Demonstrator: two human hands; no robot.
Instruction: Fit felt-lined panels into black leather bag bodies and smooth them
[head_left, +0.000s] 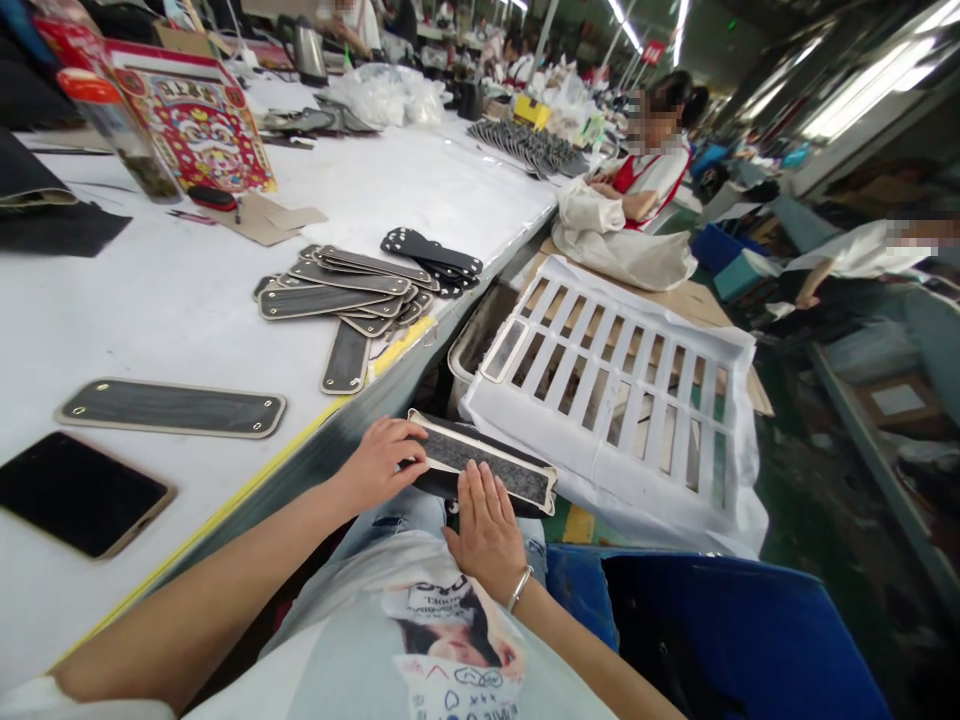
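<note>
Above my lap lies a long dark panel (480, 462) with a grey, felt-like middle and raised cream edges. My left hand (386, 460) grips its left end, fingers curled over the edge and the thumb out of sight beneath. Stretched out flat, the fingers of my right hand (487, 525) press on the panel's near side, and a bracelet (519, 588) circles that wrist. On the table to the left, a finished-looking dark strip (172, 408) with pale edging and metal eyelets lies alone. Similar strips (334, 300) form a loose pile farther back.
A white slotted frame (600, 370) rests right of my hands, with a blue bin (720, 640) below it. A phone (82, 492) lies on the white table (90, 310). Black pieces (431, 255) are stacked near its edge. Another person (652, 170) sits farther along.
</note>
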